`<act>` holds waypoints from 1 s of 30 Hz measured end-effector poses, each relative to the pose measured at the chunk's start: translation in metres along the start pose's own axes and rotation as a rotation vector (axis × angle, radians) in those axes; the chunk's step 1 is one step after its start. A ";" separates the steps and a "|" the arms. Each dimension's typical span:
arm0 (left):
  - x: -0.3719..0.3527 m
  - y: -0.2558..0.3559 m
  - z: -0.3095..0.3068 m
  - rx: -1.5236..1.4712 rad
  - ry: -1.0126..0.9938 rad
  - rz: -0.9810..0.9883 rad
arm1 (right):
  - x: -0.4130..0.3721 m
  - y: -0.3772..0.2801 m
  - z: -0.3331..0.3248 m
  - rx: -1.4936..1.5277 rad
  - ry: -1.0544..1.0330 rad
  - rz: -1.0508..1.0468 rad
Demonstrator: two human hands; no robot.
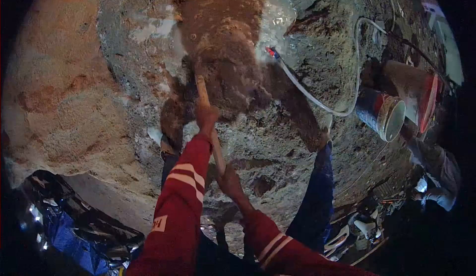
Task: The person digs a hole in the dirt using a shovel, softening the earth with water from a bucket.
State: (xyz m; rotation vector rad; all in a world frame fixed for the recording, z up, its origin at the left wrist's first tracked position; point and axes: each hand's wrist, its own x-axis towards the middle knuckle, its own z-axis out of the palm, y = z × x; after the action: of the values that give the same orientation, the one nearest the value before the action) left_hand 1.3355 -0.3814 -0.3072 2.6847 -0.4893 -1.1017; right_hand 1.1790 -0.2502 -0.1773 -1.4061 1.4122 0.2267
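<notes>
My left hand (pixel 206 118) wraps round the upper part of a long wooden tool handle (pixel 203 91). Lower down, nearer my body, my right hand (pixel 230 181) grips the same handle. The handle slants away from me toward a patch of wet brown mud (pixel 223 33). Its far end meets the dark mud, and the tool's head cannot be made out there. Both sleeves are red with pale stripes.
A pale hose (pixel 317 102) with a red and blue end curves over rough ground beside a puddle (pixel 277 21). Buckets (pixel 391 120) lie tipped at the right, near a person (pixel 436 172). Dark and blue plastic (pixel 74 236) lies at lower left; scattered items (pixel 364 226) lie lower right.
</notes>
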 end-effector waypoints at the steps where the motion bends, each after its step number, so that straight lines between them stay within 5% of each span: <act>1: -0.004 -0.013 0.007 0.001 0.000 0.002 | -0.007 -0.001 -0.002 0.002 0.001 0.000; 3: -0.010 -0.028 0.022 -0.145 -0.038 0.068 | -0.018 -0.008 -0.016 0.053 -0.217 0.291; 5: -0.048 -0.015 0.012 0.048 -0.091 -0.001 | -0.057 -0.004 -0.028 -0.004 -0.066 0.068; 8: -0.114 -0.019 0.019 -0.058 -0.118 0.004 | -0.109 0.026 -0.041 -0.085 0.059 0.051; 10: -0.152 -0.010 0.024 -0.130 -0.060 -0.089 | -0.130 0.046 -0.056 -0.125 -0.244 0.447; 13: -0.143 0.046 0.015 -0.301 -0.151 0.091 | -0.098 0.047 -0.080 -0.006 -0.170 0.539; 15: -0.109 0.071 0.039 -0.290 -0.083 0.199 | -0.055 0.042 -0.099 -0.163 0.203 0.121; 17: -0.072 0.120 0.049 -0.463 -0.115 0.194 | -0.003 0.038 -0.118 -0.136 0.049 0.365; 20: -0.041 0.143 0.086 -0.420 -0.129 0.153 | 0.029 0.048 -0.140 0.029 0.061 0.252; 23: -0.057 0.104 0.132 -0.218 -0.172 0.169 | 0.009 0.072 -0.122 -0.069 0.187 0.135; 25: -0.097 0.064 0.149 -0.127 -0.191 0.133 | -0.036 0.091 -0.092 -0.097 0.082 0.344; 28: -0.126 0.019 0.159 -0.112 -0.300 -0.019 | -0.076 0.097 -0.087 -0.108 -0.041 0.335; 30: -0.147 -0.036 0.181 -0.036 -0.194 0.110 | -0.100 0.087 -0.086 0.047 -0.100 0.557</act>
State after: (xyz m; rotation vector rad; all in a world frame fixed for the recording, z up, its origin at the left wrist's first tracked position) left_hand 1.1167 -0.3031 -0.3510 2.4999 -0.6349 -1.3321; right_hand 1.0359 -0.2301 -0.1124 -0.9228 1.6875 0.6066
